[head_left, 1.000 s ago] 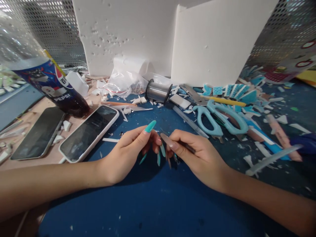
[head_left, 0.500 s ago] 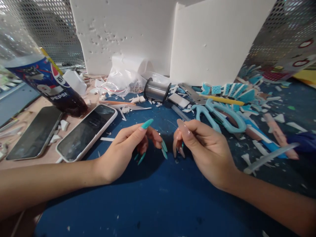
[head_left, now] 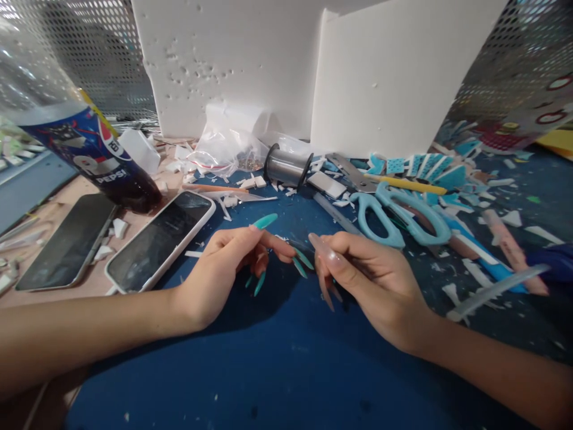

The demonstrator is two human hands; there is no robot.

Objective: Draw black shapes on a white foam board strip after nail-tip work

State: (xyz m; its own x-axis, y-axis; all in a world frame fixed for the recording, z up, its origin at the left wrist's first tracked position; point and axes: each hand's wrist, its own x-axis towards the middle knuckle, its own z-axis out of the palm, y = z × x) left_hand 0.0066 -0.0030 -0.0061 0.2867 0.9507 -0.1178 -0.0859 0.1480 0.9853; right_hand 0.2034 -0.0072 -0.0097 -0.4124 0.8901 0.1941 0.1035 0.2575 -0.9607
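My left hand (head_left: 224, 272), with long teal nails, rests on its side over the blue mat (head_left: 286, 364). Its thumb lies against the curled index finger, whose tip points towards the other hand. My right hand (head_left: 380, 280), with long beige nails, is closed in a pinch, thumb pressed to the index finger. Only a small gap separates the two sets of fingertips. Whatever either hand holds is too fine to make out. Behind them lies a spool of thin clear line (head_left: 289, 166). Light-blue scissors (head_left: 380, 230) lie just beyond my right hand.
Two phones, one dark (head_left: 67, 239) and one white-cased (head_left: 161, 242), lie left beside a tilted Pepsi bottle (head_left: 107, 164). White foam boards (head_left: 394, 77) stand at the back. A plastic bag (head_left: 230, 143), a yellow-handled tool (head_left: 407, 183) and foam scraps clutter the mat.
My right fingertips have shifted slightly left, and the left index finger has straightened a little towards them. The whole view has moved slightly; the surrounding objects stay put.
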